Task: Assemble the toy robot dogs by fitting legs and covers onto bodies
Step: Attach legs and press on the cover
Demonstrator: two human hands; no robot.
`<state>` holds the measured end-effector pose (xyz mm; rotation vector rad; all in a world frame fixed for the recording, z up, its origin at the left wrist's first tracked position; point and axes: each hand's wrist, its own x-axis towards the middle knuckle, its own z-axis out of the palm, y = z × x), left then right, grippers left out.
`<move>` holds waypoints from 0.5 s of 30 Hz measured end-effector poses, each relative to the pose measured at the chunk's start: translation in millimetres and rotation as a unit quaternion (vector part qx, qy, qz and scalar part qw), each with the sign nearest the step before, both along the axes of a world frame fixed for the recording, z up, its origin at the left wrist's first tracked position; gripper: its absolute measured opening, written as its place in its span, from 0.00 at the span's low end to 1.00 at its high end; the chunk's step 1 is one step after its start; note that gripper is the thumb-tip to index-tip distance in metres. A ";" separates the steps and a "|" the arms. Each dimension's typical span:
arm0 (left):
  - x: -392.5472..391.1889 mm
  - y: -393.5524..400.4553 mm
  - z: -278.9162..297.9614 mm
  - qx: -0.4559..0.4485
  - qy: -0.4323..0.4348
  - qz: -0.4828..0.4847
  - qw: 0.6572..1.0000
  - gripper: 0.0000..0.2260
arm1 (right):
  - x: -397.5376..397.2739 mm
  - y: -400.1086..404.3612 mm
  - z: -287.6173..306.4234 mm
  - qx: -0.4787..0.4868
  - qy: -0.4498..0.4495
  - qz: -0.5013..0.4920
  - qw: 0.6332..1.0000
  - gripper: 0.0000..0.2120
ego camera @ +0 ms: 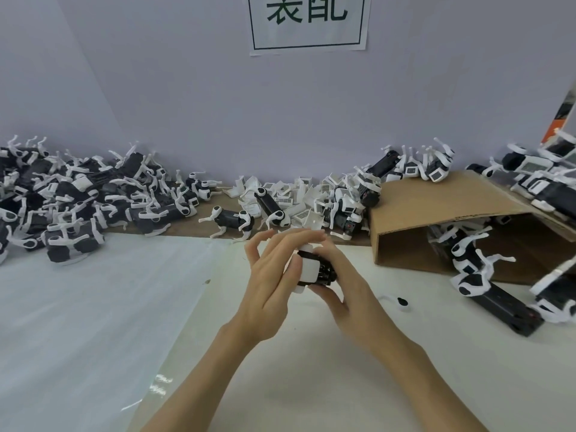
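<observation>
Above the middle of the table I hold a black toy dog body (325, 272) with a white cover (308, 269) on its near end. My right hand (339, 282) grips the body from the right, fingers curled under and over it. My left hand (274, 275) has its thumb pressed on the white cover while its fingers stretch out straight above the body. No legs show on this body. A single white leg (397, 302) lies on the table just right of my right hand.
A large heap of black-and-white dogs (78, 194) fills the back left. Loose white covers (290, 198) and a standing dog (232, 219) lie at the back centre. An open cardboard box (452, 210) with more dogs sits at the right. A clear plastic sheet (93, 307) covers the left table.
</observation>
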<state>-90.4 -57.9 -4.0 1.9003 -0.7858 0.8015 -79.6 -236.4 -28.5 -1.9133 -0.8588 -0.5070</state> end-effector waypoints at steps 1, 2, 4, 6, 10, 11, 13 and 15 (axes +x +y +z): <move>0.2 0.7 -0.4 -0.007 0.018 -0.010 1.000 0.20 | 1.1 -1.0 0.3 0.002 -0.002 -0.007 1.000 0.25; 1.4 1.8 -0.7 -0.017 0.033 -0.013 0.999 0.20 | 2.0 -2.2 0.9 0.005 -0.003 -0.017 1.000 0.25; 3.7 3.0 -0.9 -0.043 0.053 0.004 0.998 0.20 | 3.4 -5.1 1.8 0.010 -0.008 -0.051 0.999 0.24; 3.6 1.8 -1.1 -0.067 0.062 0.027 0.995 0.19 | 2.8 -6.6 2.6 -0.001 -0.022 -0.112 0.993 0.24; 0.2 -5.1 -4.8 -0.161 0.103 0.024 0.981 0.21 | -4.8 1.4 -1.1 -0.045 -0.073 -0.167 0.982 0.27; -0.9 -7.3 -5.3 -0.208 0.125 0.023 0.970 0.21 | -6.2 4.5 -2.2 -0.048 -0.089 -0.168 0.980 0.27; -0.8 -8.5 -3.4 -0.297 0.174 0.032 0.938 0.21 | -7.4 8.4 -1.7 -0.047 -0.122 -0.181 0.975 0.27; 2.5 -5.5 0.3 -0.351 0.212 0.005 0.912 0.18 | -7.8 8.9 1.5 -0.050 -0.155 -0.199 0.966 0.27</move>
